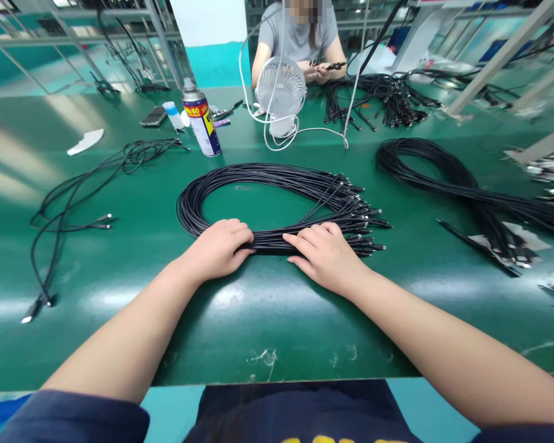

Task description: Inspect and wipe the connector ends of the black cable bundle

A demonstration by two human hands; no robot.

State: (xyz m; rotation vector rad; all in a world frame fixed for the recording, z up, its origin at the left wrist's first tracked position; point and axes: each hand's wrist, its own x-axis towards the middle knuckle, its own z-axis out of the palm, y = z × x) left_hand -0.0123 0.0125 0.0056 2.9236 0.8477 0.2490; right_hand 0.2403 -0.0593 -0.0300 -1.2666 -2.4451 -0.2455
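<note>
A thick bundle of black cables (258,173) lies looped on the green table, its many connector ends fanned out to the right. My left hand (224,246) is wrapped round the near side of the loop, thumb in front and fingers over the top. Further right, my right hand (321,255) grips the same near strands close to the connectors, its fingers laid over them and its thumb at the front. The strands under both palms are hidden.
Loose cables (69,203) lie at left, and another cable bundle (443,178) at right. Behind stand a spray can (202,120) and a small white fan (281,92) with a trailing cord. Across the table, a person (300,43) handles cables beside a heap (388,98). Metal posts (503,58) rise at right.
</note>
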